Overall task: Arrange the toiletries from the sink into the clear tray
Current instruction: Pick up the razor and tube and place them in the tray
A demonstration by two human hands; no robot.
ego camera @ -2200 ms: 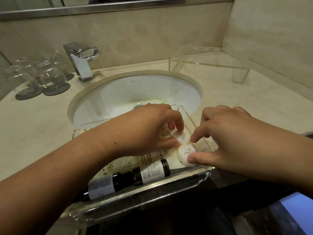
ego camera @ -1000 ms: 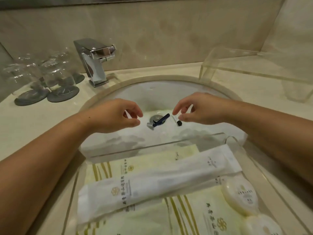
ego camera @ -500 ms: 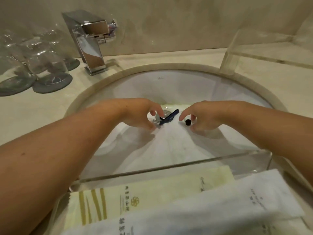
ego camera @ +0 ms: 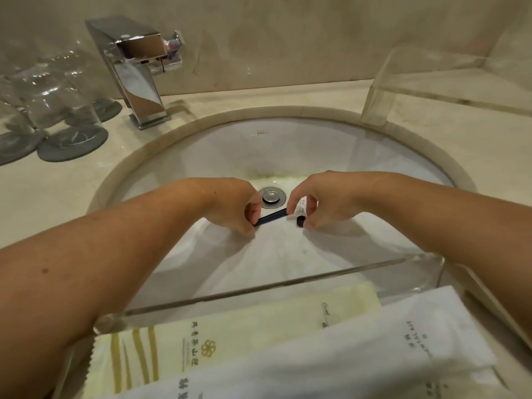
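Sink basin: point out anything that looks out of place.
A blue razor and a small white tube sit by the drain, gripped by the left hand and right hand. Toiletries don't belong there.

Razor (ego camera: 272, 218) head hidden under left hand (ego camera: 230, 204), tray (ego camera: 259, 292) packets cut off below

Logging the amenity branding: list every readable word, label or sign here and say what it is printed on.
"DENTAL KIT": partly readable, on the white paper sachet in the clear tray.
Chinese characters and a flower emblem on the pale yellow striped sachet: too blurred to read.
Small print on the white tube held by the right hand: unreadable.
Maker's mark on the white sink basin: unreadable.
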